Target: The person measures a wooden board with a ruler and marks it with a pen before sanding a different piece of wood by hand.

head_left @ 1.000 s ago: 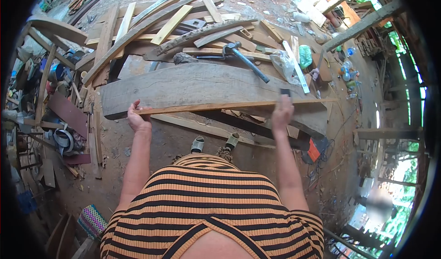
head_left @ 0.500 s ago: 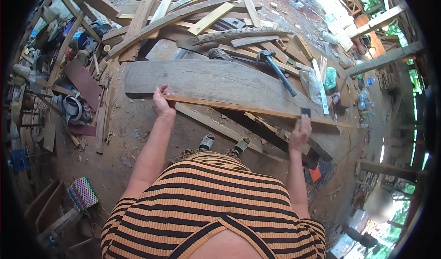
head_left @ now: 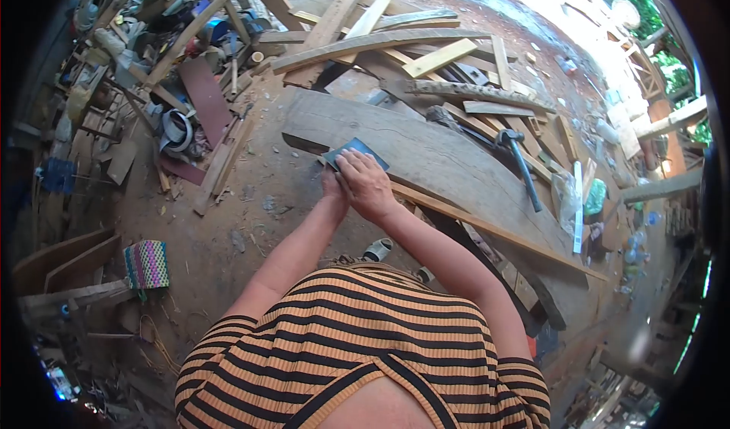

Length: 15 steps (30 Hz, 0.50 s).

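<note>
A long thin wood strip [head_left: 487,225] lies along the near edge of a thick grey plank [head_left: 456,155]. My right hand [head_left: 365,184] presses a dark sheet, which looks like sandpaper [head_left: 356,152], down over the strip's left end, with its fingers together on top. Just beside and partly beneath it, my left hand [head_left: 333,189] is at the same end of the strip, its fingers mostly hidden by the right hand and the sheet.
A hammer [head_left: 523,172] rests on the plank's far side. Behind lie stacked wood offcuts [head_left: 380,45]. Plastic bags and bottles are at the right. A maroon board [head_left: 205,98] and a woven basket [head_left: 147,265] are at the left.
My right hand has moved left along the strip with the dark sheet, from near its right end to beside my left hand. The head view has turned, shifting the scene rightward.
</note>
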Motion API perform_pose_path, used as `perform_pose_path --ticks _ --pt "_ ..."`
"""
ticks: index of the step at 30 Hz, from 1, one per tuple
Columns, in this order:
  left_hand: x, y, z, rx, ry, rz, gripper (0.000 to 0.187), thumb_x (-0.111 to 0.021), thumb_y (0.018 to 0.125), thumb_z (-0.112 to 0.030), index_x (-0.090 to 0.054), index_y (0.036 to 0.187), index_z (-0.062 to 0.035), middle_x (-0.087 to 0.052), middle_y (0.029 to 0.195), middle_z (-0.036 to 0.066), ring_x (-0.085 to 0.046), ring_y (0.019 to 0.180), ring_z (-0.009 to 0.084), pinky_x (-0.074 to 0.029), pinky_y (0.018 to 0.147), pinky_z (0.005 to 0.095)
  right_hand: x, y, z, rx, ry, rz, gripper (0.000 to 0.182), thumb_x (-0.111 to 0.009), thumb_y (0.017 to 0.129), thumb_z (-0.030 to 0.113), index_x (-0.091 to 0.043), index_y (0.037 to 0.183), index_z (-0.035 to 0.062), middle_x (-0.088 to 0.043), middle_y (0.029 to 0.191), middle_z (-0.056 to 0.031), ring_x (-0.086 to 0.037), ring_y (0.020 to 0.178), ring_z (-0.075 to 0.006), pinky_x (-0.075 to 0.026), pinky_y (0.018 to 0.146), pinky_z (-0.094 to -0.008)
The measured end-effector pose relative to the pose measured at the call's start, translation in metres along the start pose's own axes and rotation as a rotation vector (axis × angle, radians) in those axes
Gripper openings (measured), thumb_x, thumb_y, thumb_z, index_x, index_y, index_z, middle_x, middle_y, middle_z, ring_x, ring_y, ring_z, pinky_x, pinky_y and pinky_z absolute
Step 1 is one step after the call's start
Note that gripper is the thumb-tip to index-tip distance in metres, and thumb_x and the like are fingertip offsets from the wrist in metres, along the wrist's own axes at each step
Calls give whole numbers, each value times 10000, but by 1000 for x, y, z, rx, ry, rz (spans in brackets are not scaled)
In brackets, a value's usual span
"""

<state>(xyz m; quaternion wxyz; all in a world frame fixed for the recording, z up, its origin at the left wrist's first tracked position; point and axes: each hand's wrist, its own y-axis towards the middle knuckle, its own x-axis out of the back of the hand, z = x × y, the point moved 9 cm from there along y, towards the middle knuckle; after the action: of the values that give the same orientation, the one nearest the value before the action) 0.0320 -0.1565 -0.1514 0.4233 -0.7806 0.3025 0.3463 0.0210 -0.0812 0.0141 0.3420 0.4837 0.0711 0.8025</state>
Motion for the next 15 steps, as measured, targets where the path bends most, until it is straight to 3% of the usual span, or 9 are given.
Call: perform_pose_path --ticks 5,6,8,11,14,15 --pt "-4 -9 -11 -64 122 -58 372 -363 989 -415 -558 1018 -101 -592 934 63 -588 881 184 -486 835 333 13 -15 5 77 -50 78 395 -618 826 132 -565 1207 38 -563 1274 -147 -494 1233 -316 -367 1034 -441" --pt "24 9 -12 -202 222 -168 341 -405 980 -394 -562 987 -92 -577 823 46 -578 740 162 -503 710 316 27 -32 0 48 -56 50 410 -627 814 93 -565 1216 47 -562 1282 -138 -488 1248 -311 -351 1053 -451" --pt "12 1 -10 -131 166 -324 350 -436 983 -404 -540 977 -70 -495 669 27 -522 586 167 -491 568 356 65 -71 -12 -2 -244 83 373 -589 795 28 -574 1167 33 -570 1261 -157 -507 1227 -313 -365 1037 -456" --pt "35 30 -4 -233 278 -355 327 -432 981 -395 -561 943 -97 -490 700 15 -522 624 155 -496 596 330 143 -159 -52 -123 -416 -29 331 -555 828 -10 -605 1155 -10 -608 1192 -204 -558 1150 -373 -394 1011 -454" --pt "36 35 -5 -270 326 -373 307 -428 976 -386 -571 942 -116 -511 786 17 -535 701 156 -495 619 332 230 -288 -124 -444 -493 -250 323 -454 920 31 -606 1201 -20 -604 1211 -205 -535 1190 -337 -374 1037 -417" --pt "36 35 -3 -254 343 -375 296 -424 972 -379 -576 942 -127 -520 839 20 -542 756 160 -494 639 338 253 -322 -141 -566 -677 -197 326 -435 942 48 -589 1220 -26 -599 1220 -202 -536 1185 -331 -377 1036 -404"
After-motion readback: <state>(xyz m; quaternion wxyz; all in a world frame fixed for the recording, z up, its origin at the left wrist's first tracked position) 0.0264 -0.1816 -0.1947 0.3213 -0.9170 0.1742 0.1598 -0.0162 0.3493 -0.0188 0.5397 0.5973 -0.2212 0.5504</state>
